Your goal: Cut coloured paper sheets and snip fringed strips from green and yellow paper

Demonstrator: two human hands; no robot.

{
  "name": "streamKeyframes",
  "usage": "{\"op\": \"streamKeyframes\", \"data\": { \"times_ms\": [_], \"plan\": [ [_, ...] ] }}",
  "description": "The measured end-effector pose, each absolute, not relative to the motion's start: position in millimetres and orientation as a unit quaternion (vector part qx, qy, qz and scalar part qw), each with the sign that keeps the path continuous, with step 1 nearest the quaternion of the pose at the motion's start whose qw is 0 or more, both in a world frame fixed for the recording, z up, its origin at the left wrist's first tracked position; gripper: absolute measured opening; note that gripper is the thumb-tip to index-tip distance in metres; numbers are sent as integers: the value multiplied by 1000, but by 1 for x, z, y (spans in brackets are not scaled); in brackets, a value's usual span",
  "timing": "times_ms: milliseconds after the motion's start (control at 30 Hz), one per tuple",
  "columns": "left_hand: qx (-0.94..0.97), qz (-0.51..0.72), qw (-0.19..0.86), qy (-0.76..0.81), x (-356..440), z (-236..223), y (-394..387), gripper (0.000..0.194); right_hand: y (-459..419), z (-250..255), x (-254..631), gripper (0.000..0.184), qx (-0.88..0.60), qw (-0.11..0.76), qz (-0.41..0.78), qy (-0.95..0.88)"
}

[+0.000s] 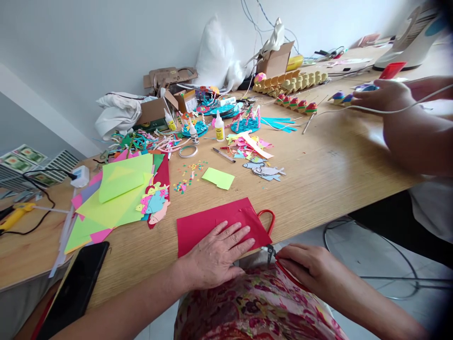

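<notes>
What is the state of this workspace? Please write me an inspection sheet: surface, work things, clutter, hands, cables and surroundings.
Surface: wooden table, with small paper bits scattered on it; liquid spills, nothing seen.
Work things: red paper at the front edge; a red handle loop shows beside it.
Clutter: coloured sheets, paper fish, glue bottle, phone.
Hands: left hand flat on the red paper; right hand holds a red-handled tool, its kind unclear.
Cables: white cable crosses the table's right side; black cable at the left, by a white plug block; dark cables on the floor.
Surroundings: another person's hands at the right; white bag by the wall.
</notes>
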State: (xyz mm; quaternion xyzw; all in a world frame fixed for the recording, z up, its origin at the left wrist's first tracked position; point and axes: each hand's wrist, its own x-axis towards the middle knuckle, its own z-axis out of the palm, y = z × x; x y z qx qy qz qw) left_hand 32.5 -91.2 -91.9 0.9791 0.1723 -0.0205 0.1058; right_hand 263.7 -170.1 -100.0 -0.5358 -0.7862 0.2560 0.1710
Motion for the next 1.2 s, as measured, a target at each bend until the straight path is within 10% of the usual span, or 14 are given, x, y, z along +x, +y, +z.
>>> {"op": "streamKeyframes", "data": {
  "times_ms": [1200],
  "plan": [
    [981,-2,72,181,35,-99,-91,57,-170,-97,246,25,-543,178,246,-783]
  ]
}}
